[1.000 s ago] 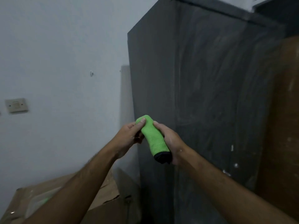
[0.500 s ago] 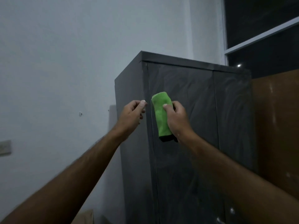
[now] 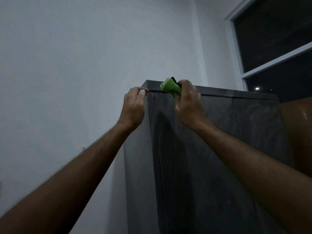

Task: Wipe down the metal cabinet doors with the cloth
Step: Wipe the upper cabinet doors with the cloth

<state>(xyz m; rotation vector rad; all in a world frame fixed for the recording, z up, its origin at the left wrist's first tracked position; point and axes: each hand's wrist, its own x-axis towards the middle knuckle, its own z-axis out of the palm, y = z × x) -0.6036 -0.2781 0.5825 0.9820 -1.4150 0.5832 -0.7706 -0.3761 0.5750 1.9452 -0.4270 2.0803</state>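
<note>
My right hand (image 3: 187, 102) holds the green cloth (image 3: 169, 86) tight, fingers curled round it. A second ago the cloth was down low in both my hands. Now it is way up at the top edge of the gray metal cabinet (image 3: 211, 149), touching the top of the left door (image 3: 194, 141). My left hand (image 3: 134, 105) has let go of the cloth. Its fingers are curled with nothing in them, right by the cabinet's top corner. I think this means I am ready to start wiping from the top down. The doors look dusty and streaky, so no real wiping is done yet.
</note>
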